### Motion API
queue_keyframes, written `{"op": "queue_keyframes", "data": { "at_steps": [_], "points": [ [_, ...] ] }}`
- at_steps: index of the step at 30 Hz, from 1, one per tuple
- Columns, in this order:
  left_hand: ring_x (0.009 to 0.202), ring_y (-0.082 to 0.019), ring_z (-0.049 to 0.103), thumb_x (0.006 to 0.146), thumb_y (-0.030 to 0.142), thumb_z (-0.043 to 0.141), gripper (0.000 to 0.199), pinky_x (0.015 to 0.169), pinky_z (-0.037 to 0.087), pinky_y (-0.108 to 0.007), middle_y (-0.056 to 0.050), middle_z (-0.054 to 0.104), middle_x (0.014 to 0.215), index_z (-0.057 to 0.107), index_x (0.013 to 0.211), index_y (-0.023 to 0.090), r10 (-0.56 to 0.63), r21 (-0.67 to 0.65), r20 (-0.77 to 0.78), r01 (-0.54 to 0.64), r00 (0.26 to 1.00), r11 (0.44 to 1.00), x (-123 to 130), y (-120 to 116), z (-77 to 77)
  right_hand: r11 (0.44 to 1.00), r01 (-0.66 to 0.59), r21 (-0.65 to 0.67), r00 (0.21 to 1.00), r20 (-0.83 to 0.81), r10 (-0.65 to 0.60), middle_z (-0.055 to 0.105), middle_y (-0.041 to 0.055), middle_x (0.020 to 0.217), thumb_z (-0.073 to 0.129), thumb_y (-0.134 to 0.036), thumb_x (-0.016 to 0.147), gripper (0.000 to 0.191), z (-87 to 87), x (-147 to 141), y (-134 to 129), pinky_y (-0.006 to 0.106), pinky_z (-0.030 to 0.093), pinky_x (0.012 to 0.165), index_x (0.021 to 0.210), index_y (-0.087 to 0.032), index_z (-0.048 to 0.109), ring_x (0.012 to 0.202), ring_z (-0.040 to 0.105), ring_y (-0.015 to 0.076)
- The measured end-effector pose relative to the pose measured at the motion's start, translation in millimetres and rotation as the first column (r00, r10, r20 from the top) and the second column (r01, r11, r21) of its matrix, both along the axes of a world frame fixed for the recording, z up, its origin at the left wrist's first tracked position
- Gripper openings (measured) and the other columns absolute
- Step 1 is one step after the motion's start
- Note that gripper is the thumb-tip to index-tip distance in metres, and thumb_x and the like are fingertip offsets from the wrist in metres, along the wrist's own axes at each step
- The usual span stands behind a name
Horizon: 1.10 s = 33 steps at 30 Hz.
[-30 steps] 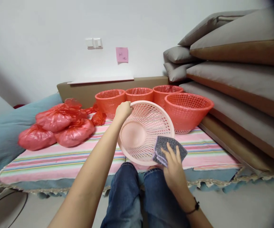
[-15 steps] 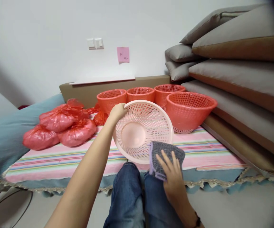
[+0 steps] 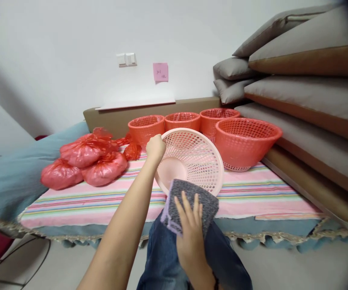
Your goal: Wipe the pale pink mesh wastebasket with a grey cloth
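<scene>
My left hand (image 3: 156, 149) is closed on the upper left rim of a pale pink plastic basket (image 3: 205, 161). The basket is tilted, its open mouth facing me, so the round base and slotted wall show. Against its lower rim lies a folded grey cloth (image 3: 178, 192) with a lilac edge. My right hand (image 3: 191, 225) holds this cloth from the near side, fingers spread over it; the thumb is hidden. The cloth covers part of the basket's near rim, just above my knees.
Red baskets (image 3: 246, 139) with plastic film stand behind the pink one. Tied red plastic bags (image 3: 85, 155) are piled at the left on a striped cloth (image 3: 92, 205). Grey and brown cushions (image 3: 309, 92) are stacked at the right. A pink note (image 3: 160, 72) is on the wall.
My right hand and the cloth have moved left along the basket's lower rim. The left hand keeps its hold on the rim. The whole view has shifted slightly.
</scene>
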<state>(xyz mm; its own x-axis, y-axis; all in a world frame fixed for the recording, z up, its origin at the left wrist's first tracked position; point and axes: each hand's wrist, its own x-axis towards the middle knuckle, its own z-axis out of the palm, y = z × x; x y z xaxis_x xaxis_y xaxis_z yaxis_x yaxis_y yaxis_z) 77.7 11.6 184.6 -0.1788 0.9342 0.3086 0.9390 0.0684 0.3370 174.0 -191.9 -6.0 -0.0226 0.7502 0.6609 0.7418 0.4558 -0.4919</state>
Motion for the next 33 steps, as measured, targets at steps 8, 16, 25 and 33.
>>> {"op": "queue_keyframes", "data": {
  "at_steps": [8,16,25,33],
  "points": [
    [0.113,-0.031,0.067,0.093,0.019,0.049,0.027,0.092,0.051,-0.038,-0.018,0.071,0.119,0.067,0.113,0.016,0.006,-0.023,-0.022,-0.007,1.000,1.000,6,-5,3.5,0.997,0.017,0.078,0.982,0.188,-0.032,0.033,0.0002,0.163,0.037,0.009,0.072,0.093,1.9,9,11,0.065,0.029,0.116,0.155,-0.032,0.036,0.155,0.007,0.0328],
    [0.112,-0.033,0.067,0.092,0.020,0.050,0.028,0.089,0.050,-0.039,-0.020,0.070,0.120,0.067,0.114,0.015,-0.008,-0.030,-0.001,0.008,1.000,1.000,4,-7,4.9,0.985,0.172,0.002,0.981,-0.094,-0.171,0.022,0.0104,0.166,0.038,-0.003,0.084,0.082,-45.6,96,35,0.072,0.024,0.115,0.161,-0.026,0.018,0.153,0.014,0.0356],
    [0.110,-0.031,0.068,0.095,0.020,0.045,0.029,0.089,0.050,-0.039,-0.018,0.073,0.113,0.068,0.114,0.018,-0.044,-0.017,-0.043,0.043,0.998,0.999,25,-23,3.6,0.998,0.021,0.058,0.998,0.060,-0.024,0.041,0.0086,0.159,0.033,0.003,0.080,0.083,5.2,-11,4,0.063,0.027,0.117,0.159,-0.020,0.025,0.154,0.012,0.0304],
    [0.111,-0.033,0.067,0.097,0.017,0.040,0.033,0.088,0.050,-0.040,-0.021,0.070,0.120,0.066,0.117,0.014,-0.043,-0.030,-0.054,0.042,0.998,0.999,41,-23,5.7,0.975,0.181,0.131,0.981,0.048,-0.189,0.051,0.0206,0.148,0.032,-0.003,0.089,0.069,35.7,-23,36,0.054,0.044,0.099,0.158,-0.010,0.026,0.127,0.050,0.0342]
  ]
}}
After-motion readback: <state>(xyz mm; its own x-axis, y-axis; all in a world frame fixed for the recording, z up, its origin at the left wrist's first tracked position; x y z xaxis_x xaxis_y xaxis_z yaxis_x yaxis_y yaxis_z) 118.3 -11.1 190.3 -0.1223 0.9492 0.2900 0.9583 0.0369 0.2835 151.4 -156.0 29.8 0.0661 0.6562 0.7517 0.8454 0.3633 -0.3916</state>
